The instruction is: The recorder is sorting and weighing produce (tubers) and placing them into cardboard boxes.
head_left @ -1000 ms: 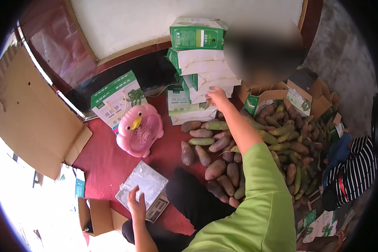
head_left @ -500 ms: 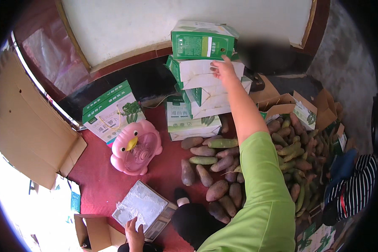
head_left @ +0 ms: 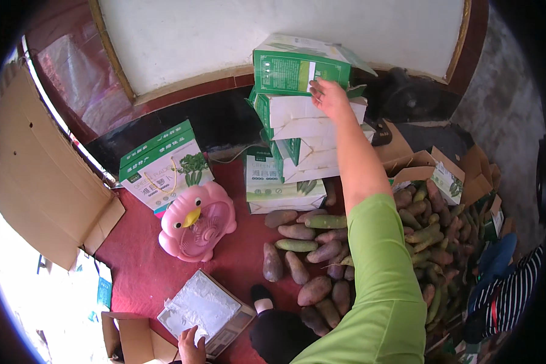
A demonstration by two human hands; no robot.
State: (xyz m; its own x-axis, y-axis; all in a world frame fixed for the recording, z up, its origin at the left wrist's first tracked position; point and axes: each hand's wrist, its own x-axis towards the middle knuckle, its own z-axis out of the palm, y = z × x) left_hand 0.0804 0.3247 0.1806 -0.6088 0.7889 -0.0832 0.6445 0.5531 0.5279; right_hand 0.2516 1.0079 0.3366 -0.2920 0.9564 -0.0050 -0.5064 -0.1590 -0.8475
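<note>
My right hand (head_left: 329,99) reaches far forward, its fingers closed at the lower front side of a green and white carton (head_left: 279,76). That carton lies on top of a stack of white cartons (head_left: 315,113) against the wall. Its right flap sticks out. My left hand (head_left: 192,348) is low in the view with its fingers apart, at the near edge of a squat, boxy device (head_left: 203,303) that looks like a scale; crinkled pale film covers its top plate. Whether the left fingertips touch the plate is hard to tell.
Radishes (head_left: 315,291), green and purplish, lie in a large heap to the right. A pink bird-shaped plastic seat (head_left: 224,224) stands on the red floor by an upright gift carton (head_left: 176,164). Brown cardboard (head_left: 36,158) leans at left. Another person's striped clothing (head_left: 515,285) shows far right.
My right hand has moved from beside the stack up against the top carton, and its fingers have closed there. The carton's right flap now stands out. My left hand stays by the scale-like device.
</note>
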